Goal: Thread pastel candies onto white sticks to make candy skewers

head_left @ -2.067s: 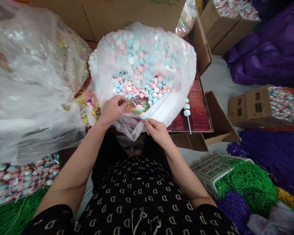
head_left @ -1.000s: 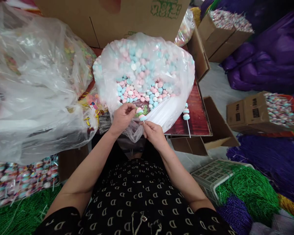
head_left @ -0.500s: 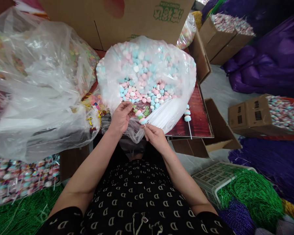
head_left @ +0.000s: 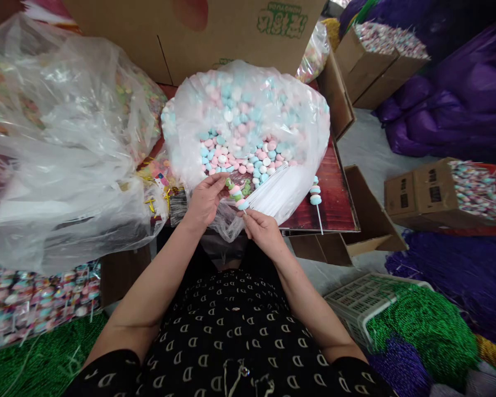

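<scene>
My right hand pinches the lower end of a white stick threaded with pink, white and blue marshmallows. The stick leans up and to the left. At its upper tip is a green gummy candy, with the fingertips of my left hand closed on it. Loose green gummies lie just behind the skewer. A bundle of white sticks rests right of them. Beyond, a clear plastic bag holds many pastel marshmallows.
A finished-looking marshmallow skewer lies on the dark red table at the right. Large plastic bags crowd the left. A tall carton stands behind. Open boxes and a crate of green strands are at right.
A green gummy now shows at the tip of the skewer by my left fingers. The skewer has tilted slightly; my right hand holds nearly the same place.
</scene>
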A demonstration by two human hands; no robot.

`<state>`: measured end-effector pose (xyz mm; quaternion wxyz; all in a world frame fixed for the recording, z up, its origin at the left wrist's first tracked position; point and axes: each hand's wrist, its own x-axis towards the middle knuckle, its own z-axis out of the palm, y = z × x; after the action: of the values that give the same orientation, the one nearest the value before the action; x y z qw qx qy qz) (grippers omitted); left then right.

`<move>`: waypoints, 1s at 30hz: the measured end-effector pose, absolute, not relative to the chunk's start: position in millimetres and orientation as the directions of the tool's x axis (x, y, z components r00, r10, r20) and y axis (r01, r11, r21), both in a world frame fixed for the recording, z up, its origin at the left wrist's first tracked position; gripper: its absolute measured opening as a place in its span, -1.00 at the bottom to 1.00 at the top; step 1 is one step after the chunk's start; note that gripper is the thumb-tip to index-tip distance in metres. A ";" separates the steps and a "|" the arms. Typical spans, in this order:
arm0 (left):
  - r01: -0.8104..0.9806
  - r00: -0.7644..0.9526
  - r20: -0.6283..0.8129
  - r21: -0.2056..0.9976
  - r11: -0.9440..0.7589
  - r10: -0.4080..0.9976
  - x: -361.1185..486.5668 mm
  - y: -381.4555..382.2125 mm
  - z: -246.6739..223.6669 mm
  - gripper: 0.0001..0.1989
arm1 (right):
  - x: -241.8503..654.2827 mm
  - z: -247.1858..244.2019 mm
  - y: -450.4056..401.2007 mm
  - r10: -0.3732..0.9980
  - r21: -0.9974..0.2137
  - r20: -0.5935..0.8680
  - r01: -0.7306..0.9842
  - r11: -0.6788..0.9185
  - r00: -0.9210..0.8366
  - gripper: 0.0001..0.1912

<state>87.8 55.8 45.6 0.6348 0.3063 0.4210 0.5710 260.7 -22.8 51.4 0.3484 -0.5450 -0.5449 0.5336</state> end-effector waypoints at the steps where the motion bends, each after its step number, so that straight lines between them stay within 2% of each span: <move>1: -0.464 0.000 -0.187 0.870 0.166 0.982 87.2 55.9 45.8 -0.68 | 260.9 51.6 -23.0 0.965 -0.958 -0.206 0.235 -0.165 -0.162 -0.48; 6: -0.451 0.017 -0.170 0.878 0.159 0.985 88.1 55.3 45.7 -0.71 | 261.4 52.3 -23.7 0.962 -0.953 -0.217 0.249 -0.171 -0.169 -0.48; 10: -0.393 -0.057 -0.135 0.914 0.102 0.989 91.2 55.7 41.5 -0.74 | 260.9 51.4 -23.3 0.963 -0.953 -0.218 0.250 -0.174 -0.161 -0.50; 12: -0.268 -0.140 -0.059 0.963 0.019 0.988 91.6 54.1 42.0 -0.80 | 260.1 50.5 -22.9 0.962 -0.951 -0.221 0.255 -0.176 -0.159 -0.51; 14: -0.048 -0.186 0.088 0.994 -0.099 0.979 90.9 49.9 45.9 -0.88 | 259.0 49.9 -22.6 0.961 -0.951 -0.224 0.252 -0.180 -0.159 -0.50; 16: 0.163 -0.160 0.232 0.965 -0.207 0.959 90.1 44.3 51.6 -0.92 | 257.9 49.9 -22.6 0.960 -0.952 -0.231 0.240 -0.190 -0.158 -0.50; 18: 0.254 -0.124 0.307 0.929 -0.269 0.943 90.3 40.2 55.6 -0.89 | 257.1 50.6 -22.9 0.959 -0.951 -0.238 0.236 -0.198 -0.155 -0.50; 20: 0.206 -0.152 0.298 0.942 -0.265 0.942 91.5 40.0 56.0 -0.89 | 256.6 51.4 -23.4 0.963 -0.951 -0.226 0.246 -0.185 -0.148 -0.51; 23: -0.095 -0.217 0.092 0.989 -0.115 0.972 94.5 45.8 52.6 -0.81 | 256.2 51.5 -24.2 0.975 -0.959 -0.167 0.254 -0.126 -0.148 -0.51; 26: -0.382 -0.118 -0.122 0.922 0.068 0.986 98.6 49.7 53.8 -0.71 | 255.7 49.7 -23.9 0.981 -0.970 -0.110 0.232 -0.070 -0.161 -0.52; 30: -0.485 0.037 -0.210 0.851 0.201 0.977 109.8 40.8 66.4 -0.64 | 254.8 45.8 -21.9 0.987 -0.971 -0.087 0.235 -0.053 -0.138 -0.54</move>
<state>109.8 40.8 66.4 0.6555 0.2977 0.4135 0.5575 254.8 -21.9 45.8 0.3821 -0.5338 -0.5722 0.4916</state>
